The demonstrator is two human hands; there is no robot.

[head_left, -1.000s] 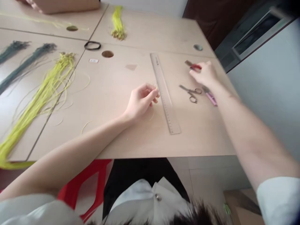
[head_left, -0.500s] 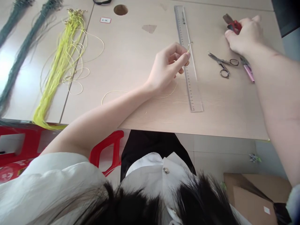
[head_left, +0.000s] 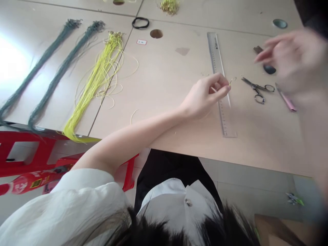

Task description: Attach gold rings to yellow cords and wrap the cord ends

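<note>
As the left hand [head_left: 203, 97] pinches a small wire hook [head_left: 232, 81], the right hand [head_left: 294, 58] blurs above the tools

Thumb and fingertips of the left hand close in a narrow pinch on the hook, whose curled gold-coloured tip pokes out past them. It shows just beside the right edge of a clear plastic ruler [head_left: 215, 51], though the picture cannot settle how high it sits above the wooden table [head_left: 164, 78]. The hook looks very light and fairly stiff, perhaps a little springy, and its smooth wire could easily slip or roll. A firm hold near the straight end, with the fingertips and clear of the curl, looks safest, since so small a piece would be easy to drop or bend.

The right hand is smeared by motion, its fingers spread above a dark object [head_left: 269, 69] and a small brown piece [head_left: 258, 50]. It is too blurred to tell whether it holds anything. Just below it lie a pair of metal scissors [head_left: 258, 89] and a pink-handled tool [head_left: 288, 102]. Farther left, well apart from both hands, lie a bundle of yellow cords [head_left: 98, 82] and two bundles of dark green cords [head_left: 43, 70], all of which look soft and limp
</note>
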